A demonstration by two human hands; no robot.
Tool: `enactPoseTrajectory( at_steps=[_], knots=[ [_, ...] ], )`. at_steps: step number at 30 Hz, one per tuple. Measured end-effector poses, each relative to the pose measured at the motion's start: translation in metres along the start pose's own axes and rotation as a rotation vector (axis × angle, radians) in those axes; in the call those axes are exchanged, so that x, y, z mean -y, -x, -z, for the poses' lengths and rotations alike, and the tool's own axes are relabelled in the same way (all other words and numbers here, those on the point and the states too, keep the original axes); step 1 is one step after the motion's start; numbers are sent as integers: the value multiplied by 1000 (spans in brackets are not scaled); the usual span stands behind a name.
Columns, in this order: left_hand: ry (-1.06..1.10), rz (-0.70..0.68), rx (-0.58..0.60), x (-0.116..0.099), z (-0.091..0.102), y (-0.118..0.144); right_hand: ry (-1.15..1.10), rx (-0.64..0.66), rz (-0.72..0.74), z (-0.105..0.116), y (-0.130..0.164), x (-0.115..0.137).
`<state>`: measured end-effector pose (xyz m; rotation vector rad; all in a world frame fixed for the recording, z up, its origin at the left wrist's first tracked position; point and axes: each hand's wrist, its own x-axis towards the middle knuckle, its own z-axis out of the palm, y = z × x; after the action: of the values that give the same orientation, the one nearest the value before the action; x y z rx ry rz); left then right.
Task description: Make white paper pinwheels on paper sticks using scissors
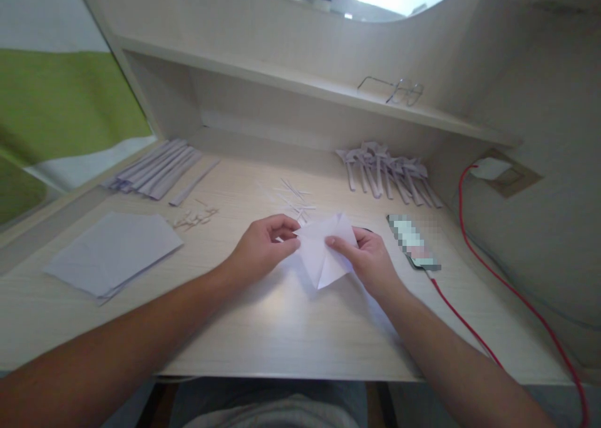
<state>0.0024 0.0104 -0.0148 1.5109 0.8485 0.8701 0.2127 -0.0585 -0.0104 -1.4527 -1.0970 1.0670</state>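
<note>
A folded white paper sheet (323, 253) is held just above the light wooden desk (282, 334), near its middle. My left hand (265, 246) pinches the paper's left corner between thumb and fingers. My right hand (369, 256) grips the paper's right side, thumb on top of a fold. The paper shows a diagonal crease and a point facing down towards me.
A stack of white sheets (113, 253) lies at the left. Paper strips (154, 168) sit at the back left, folded paper pieces (387, 174) at the back right, small scraps (293, 199) in the middle. A phone (413, 243) with a red cable (511, 296) lies right. Glasses (394, 90) rest on the shelf.
</note>
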Motion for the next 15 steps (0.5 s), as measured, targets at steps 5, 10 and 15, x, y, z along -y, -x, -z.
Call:
enactPoseTrajectory(
  at_steps=[5,10,15],
  knots=[
    [259,-26,20,-2,3,-1,-106,46,-33,-2,-1,-4],
    [219,-63,31,-5,1,0,-112,122,-85,-7,4,-3],
    [116,-91,-29,-5,-2,4,-96,122,-112,-10,6,-2]
  ],
)
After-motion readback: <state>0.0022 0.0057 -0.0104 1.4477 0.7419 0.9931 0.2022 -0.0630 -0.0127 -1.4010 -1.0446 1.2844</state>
